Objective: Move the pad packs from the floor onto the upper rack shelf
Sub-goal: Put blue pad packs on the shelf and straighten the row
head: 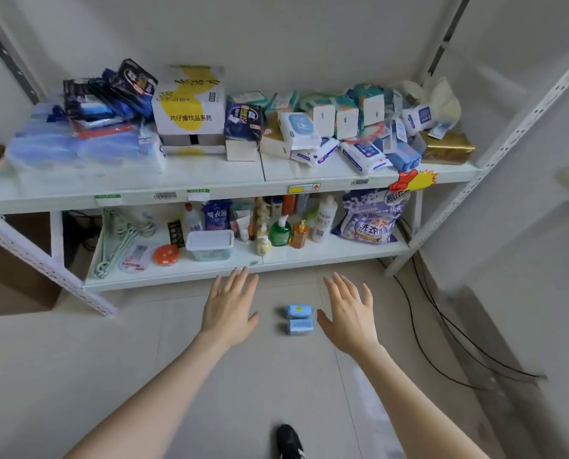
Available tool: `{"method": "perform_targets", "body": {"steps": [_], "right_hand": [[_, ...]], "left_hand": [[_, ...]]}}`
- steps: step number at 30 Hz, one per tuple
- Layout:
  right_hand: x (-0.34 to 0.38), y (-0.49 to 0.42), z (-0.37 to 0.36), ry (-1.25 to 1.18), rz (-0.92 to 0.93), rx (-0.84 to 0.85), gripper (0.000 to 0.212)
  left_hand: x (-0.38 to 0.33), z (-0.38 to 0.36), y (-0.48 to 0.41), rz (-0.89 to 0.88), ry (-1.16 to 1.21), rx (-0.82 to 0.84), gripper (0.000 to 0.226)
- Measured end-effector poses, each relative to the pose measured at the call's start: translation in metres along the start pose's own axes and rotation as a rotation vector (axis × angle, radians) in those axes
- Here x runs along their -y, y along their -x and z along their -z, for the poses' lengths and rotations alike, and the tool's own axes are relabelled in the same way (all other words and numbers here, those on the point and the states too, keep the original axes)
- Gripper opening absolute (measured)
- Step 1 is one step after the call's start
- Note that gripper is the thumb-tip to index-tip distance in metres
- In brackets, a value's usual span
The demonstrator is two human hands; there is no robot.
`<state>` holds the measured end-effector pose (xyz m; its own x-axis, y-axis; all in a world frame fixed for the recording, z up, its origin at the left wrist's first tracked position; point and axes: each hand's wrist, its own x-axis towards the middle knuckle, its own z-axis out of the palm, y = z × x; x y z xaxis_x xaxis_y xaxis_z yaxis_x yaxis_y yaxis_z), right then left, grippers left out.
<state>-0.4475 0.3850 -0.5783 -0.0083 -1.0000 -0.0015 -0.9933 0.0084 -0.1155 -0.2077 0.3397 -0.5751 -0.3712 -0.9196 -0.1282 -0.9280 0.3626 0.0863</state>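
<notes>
I see two blue pad packs [298, 319] touching on the floor [144, 359], left hand [229, 306] and right hand [349, 309] spread either side, upper rack shelf [210, 180] crowded

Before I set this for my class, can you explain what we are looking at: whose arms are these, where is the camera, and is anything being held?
There is no machine: a person wears one camera on the head, looking down at their own bare arms. The left hand and right hand are open, holding nothing, either side of two blue pad packs on the floor tiles. Ahead stands a white rack; its upper shelf is crowded with tissue packs and boxes.
</notes>
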Motion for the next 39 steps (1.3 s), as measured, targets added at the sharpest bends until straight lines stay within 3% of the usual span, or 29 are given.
{"method": "perform_targets", "body": {"steps": [15, 21, 31, 39], "right_hand": [[-0.14, -0.078, -0.159, -0.046, -0.044, 0.28, 0.066], [-0.169, -0.108, -0.282, -0.098, -0.046, 0.334, 0.068], [-0.2, -0.14, -0.516, -0.158, -0.022, 0.379, 0.07], [-0.211, -0.163, -0.644, -0.191, 0.007, 0.378, 0.076]], "left_hand": [[-0.084, -0.168, -0.145, 0.007, 0.073, 0.301, 0.071], [-0.078, -0.287, -0.2, -0.014, 0.075, 0.375, 0.071], [-0.045, -0.495, -0.287, -0.04, 0.084, 0.339, 0.068], [-0.022, -0.612, -0.351, -0.057, 0.066, 0.338, 0.074]]}}
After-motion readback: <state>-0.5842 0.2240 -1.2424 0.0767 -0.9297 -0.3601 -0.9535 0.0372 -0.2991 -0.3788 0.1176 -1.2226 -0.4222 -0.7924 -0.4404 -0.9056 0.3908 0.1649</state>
